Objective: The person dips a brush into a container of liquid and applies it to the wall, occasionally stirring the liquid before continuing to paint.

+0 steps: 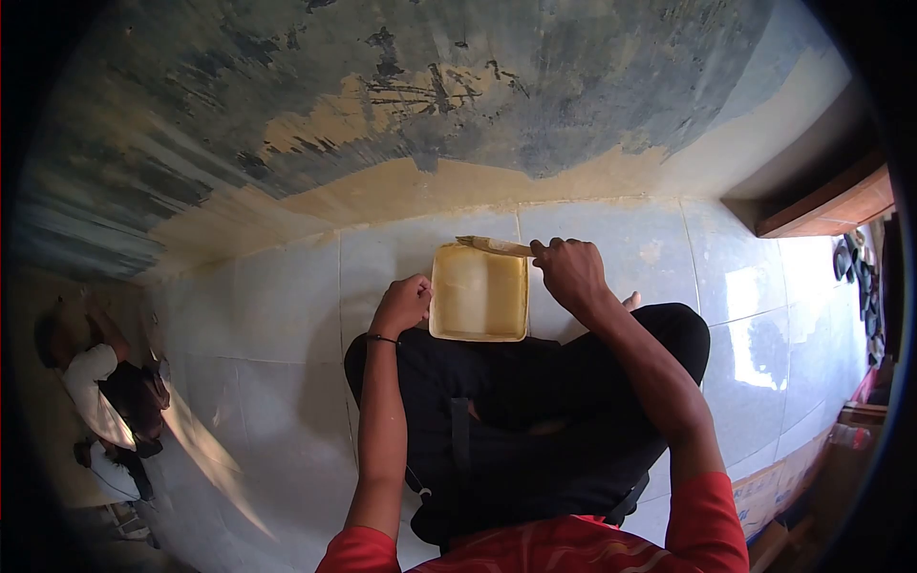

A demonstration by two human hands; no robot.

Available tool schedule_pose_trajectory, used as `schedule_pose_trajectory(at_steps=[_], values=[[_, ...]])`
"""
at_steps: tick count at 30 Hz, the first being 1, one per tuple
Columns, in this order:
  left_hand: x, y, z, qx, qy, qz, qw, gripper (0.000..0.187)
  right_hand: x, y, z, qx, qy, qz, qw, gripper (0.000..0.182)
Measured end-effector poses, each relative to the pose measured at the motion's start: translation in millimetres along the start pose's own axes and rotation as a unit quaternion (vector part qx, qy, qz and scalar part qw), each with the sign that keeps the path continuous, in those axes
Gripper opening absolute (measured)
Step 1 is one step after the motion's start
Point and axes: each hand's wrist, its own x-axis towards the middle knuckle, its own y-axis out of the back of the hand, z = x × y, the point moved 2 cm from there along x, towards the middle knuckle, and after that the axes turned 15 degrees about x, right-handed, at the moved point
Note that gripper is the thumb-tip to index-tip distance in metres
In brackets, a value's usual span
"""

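Observation:
A square, pale yellow plastic tub (465,291) sits in front of my crossed legs, with a light residue inside. My left hand (405,303) is closed at its left rim, fingers curled against the edge. In my right hand (571,272) is a paintbrush (499,246), gripped by the handle. Its bristles point left and lie over the tub's far rim.
Ahead rises a wall (334,124) with patchy dark paint and bare tan areas. Pale tiles (277,306) cover the floor. Another person (95,382) works at far left. A wooden ledge (831,205) juts out at right, near footwear (860,272) and a cardboard box (783,487).

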Motion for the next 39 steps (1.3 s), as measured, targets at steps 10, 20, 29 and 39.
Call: schedule_pose_trajectory(at_steps=[10, 20, 29, 39], values=[[3, 0, -3, 0.009, 0.006, -0.021, 1.0, 0.018, -4, -6, 5, 0.237, -0.112, -0.094, 0.96, 0.032], [5, 0, -4, -0.026, 0.024, -0.042, 0.999, 0.019, -5, -21, -21, 0.456, -0.249, -0.336, 0.786, 0.036], [5, 5, -2, -0.04, 0.025, -0.059, 0.997, 0.019, -3, -36, -25, 0.483, -0.247, -0.32, 0.777, 0.036], [6, 5, -5, -0.056, 0.027, -0.079, 0.995, 0.023, -5, -47, -22, 0.499, -0.254, -0.303, 0.771, 0.035]])
